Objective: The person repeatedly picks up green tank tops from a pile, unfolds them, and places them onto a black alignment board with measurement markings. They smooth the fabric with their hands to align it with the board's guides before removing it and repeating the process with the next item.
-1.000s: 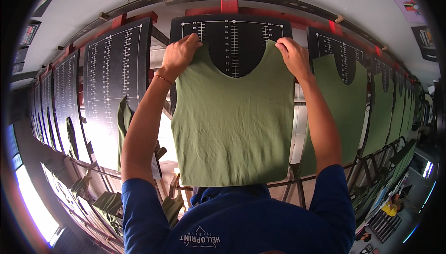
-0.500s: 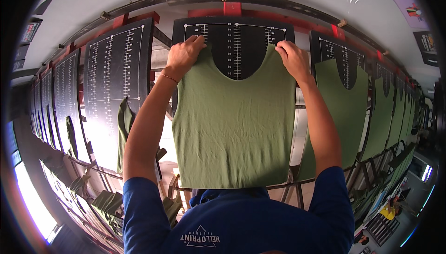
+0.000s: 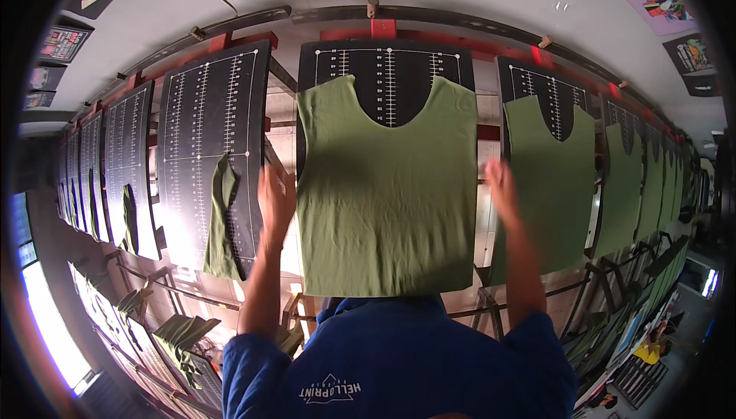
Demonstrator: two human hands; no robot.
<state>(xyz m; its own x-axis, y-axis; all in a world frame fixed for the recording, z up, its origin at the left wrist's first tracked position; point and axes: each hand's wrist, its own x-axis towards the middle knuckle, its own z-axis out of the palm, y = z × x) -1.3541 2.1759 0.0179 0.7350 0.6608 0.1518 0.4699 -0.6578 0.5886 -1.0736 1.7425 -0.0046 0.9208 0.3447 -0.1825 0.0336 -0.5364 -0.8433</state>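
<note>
The middle board (image 3: 364, 70) carried the green shirt (image 3: 386, 197), and bare black with white scale marks showed along the board's top edge and inside the neck opening. The board on your left (image 3: 184, 112) bore a narrow, twisted piece of green cloth (image 3: 222, 220) near its lower right corner, with most of its marked face uncovered. The board on your right (image 3: 521, 85) was draped in another green shirt (image 3: 550, 189), its neckline also dipping below the top edge.

Your left hand (image 3: 276, 197) was raised just beside the left edge of the middle board, fingers up and loosely spread; whether it touched the cloth there could not be told. Your right hand (image 3: 501, 181) stood near the right edge, apart from the shirt, fingers upward but blurred, so you could not tell how wide they were. Both your forearms rose from the blue sleeves at about the same height.

The shirt in front of you spanned nearly the full width of its board, its two shoulder points below the top corners and its hem covering the lower edge. The upper part looked fairly smooth, while shallow wrinkles crossed the lower half.
</note>
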